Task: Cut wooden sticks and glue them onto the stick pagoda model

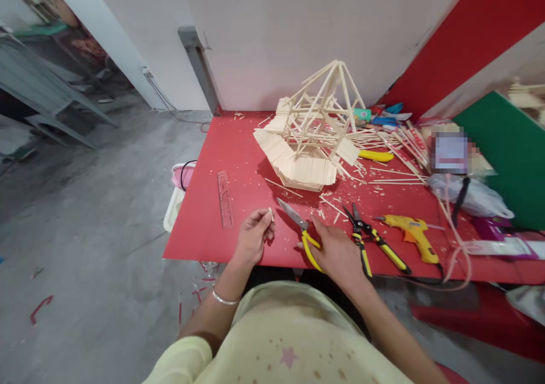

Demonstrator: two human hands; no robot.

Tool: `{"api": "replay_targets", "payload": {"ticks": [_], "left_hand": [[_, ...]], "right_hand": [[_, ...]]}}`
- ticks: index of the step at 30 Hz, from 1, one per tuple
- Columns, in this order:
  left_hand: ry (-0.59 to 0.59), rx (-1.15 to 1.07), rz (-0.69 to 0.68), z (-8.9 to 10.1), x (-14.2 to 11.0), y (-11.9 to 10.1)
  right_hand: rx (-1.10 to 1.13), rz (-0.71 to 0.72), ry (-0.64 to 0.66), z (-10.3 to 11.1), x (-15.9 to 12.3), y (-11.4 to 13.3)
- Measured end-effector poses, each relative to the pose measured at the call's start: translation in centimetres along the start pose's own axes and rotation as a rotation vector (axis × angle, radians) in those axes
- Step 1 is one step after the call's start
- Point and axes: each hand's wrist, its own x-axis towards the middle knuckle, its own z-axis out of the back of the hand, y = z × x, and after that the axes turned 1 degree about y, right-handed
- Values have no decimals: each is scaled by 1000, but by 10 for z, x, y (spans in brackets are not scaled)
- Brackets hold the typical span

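Note:
My left hand (254, 235) is closed in a pinch on a short wooden stick piece (271, 214), held just above the near edge of the red table (213, 214). My right hand (336, 252) grips the yellow handles of a pair of snips (298, 225), whose metal blades point up and left toward the stick. Beyond them stands a model built of wooden sticks (309, 134), with slatted sides and a peaked frame.
A clear ruler (225, 198) lies left of my hands. A second yellow-and-black cutter (374, 239) and a yellow glue gun (415, 233) lie to the right. Loose sticks, scraps and a plastic bag (472, 194) crowd the far right. A bucket (176, 199) sits beside the table's left edge.

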Motion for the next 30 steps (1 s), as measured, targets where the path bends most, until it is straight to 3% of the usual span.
{"api": "replay_targets", "payload": {"ticks": [4, 8, 15, 26, 30], "left_hand": [[8, -91, 56, 1, 0, -3], [6, -277, 197, -7, -1, -12], [18, -506, 270, -5, -6, -16], [30, -410, 190, 1, -1, 0], [89, -340, 200, 0, -1, 4]], "right_hand": [[247, 105, -142, 5, -5, 14], [266, 157, -219, 6, -4, 28], [143, 191, -75, 9, 0, 36], [95, 190, -83, 8, 5, 37], [71, 172, -90, 9, 6, 34]]}}
